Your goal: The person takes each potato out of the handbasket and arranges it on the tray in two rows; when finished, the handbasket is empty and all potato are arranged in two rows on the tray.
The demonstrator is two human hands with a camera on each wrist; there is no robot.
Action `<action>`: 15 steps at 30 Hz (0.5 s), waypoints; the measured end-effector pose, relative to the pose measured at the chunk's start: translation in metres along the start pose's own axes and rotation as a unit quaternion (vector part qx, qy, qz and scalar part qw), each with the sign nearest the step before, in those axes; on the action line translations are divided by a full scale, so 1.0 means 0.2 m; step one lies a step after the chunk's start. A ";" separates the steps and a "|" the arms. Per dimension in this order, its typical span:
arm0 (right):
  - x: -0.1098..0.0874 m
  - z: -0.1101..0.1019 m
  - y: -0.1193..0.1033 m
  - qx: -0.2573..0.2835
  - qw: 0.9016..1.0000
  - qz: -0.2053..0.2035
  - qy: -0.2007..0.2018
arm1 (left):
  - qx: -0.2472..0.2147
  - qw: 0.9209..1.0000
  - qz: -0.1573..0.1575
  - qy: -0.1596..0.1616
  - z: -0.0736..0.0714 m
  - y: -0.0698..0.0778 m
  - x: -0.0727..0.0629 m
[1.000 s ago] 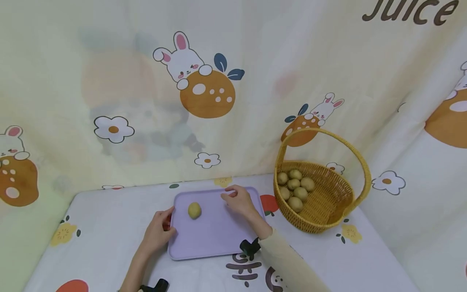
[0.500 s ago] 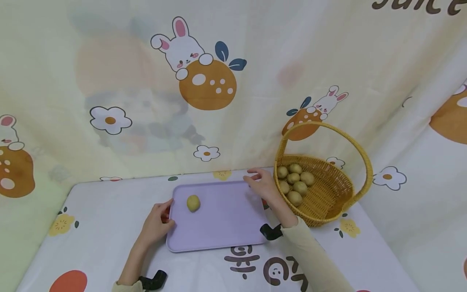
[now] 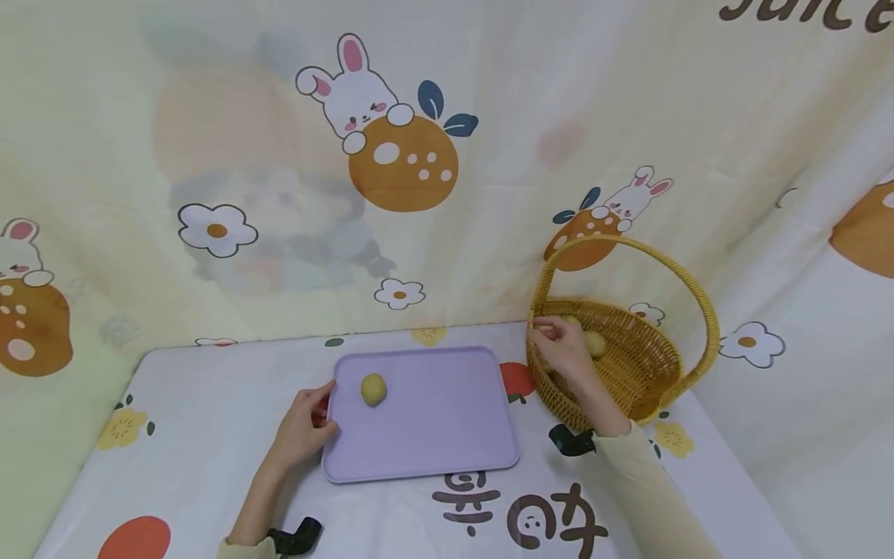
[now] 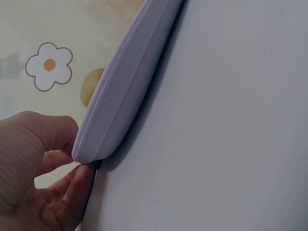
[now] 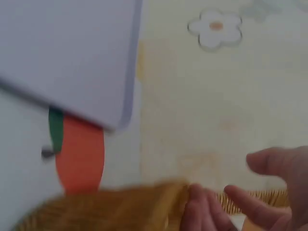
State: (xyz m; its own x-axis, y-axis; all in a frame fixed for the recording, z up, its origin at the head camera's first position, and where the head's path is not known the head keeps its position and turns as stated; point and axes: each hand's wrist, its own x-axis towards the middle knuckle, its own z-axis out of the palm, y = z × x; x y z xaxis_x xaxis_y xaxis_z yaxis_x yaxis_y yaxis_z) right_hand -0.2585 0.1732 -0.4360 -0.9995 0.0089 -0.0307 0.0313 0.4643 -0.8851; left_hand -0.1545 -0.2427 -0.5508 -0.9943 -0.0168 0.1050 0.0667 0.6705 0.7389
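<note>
Against a cream rabbit-print curtain [image 3: 503, 241], white printed tablecloth [image 3: 202, 442], lilac tray [image 3: 433, 411] bearing one round potato [image 3: 373, 390], probably, between the hands and nearer the left hand [image 3: 303, 425], which pinches the tray's left edge, right hand [image 3: 566, 353] over wicker basket [image 3: 635, 338] of potatoes [image 3: 595, 344], thumb and fingers parted.

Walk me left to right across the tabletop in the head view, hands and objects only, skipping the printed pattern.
Left hand → lilac tray with one yellowish-green oval item lying on it → wicker basket. The right hand overlaps the basket, so I leave it out.
</note>
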 end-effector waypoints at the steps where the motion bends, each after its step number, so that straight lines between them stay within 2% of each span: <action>1: 0.00 -0.03 0.01 -0.010 1.000 0.003 0.006 | -0.001 1.000 -0.001 0.000 0.00 0.00 0.00; 7: -0.03 -0.17 0.14 -0.056 0.998 0.031 0.024 | -0.005 1.000 0.001 0.002 -0.01 0.01 0.00; 12: -0.05 -0.24 0.22 -0.082 0.995 0.035 0.052 | -0.006 1.000 -0.007 0.000 -0.01 0.02 -0.01; 15: -0.05 -0.27 0.26 -0.122 0.990 0.036 0.068 | -0.007 1.000 -0.010 -0.002 -0.01 0.03 -0.01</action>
State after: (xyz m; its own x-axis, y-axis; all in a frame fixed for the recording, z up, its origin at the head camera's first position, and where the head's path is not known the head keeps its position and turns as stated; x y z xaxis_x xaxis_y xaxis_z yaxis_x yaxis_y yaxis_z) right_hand -0.2480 0.2449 -0.4564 -0.9869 0.1610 -0.0129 0.1170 0.6576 -0.7442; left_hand -0.1517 -0.2409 -0.5453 -0.9957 -0.0273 0.0884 0.0485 0.6593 0.7503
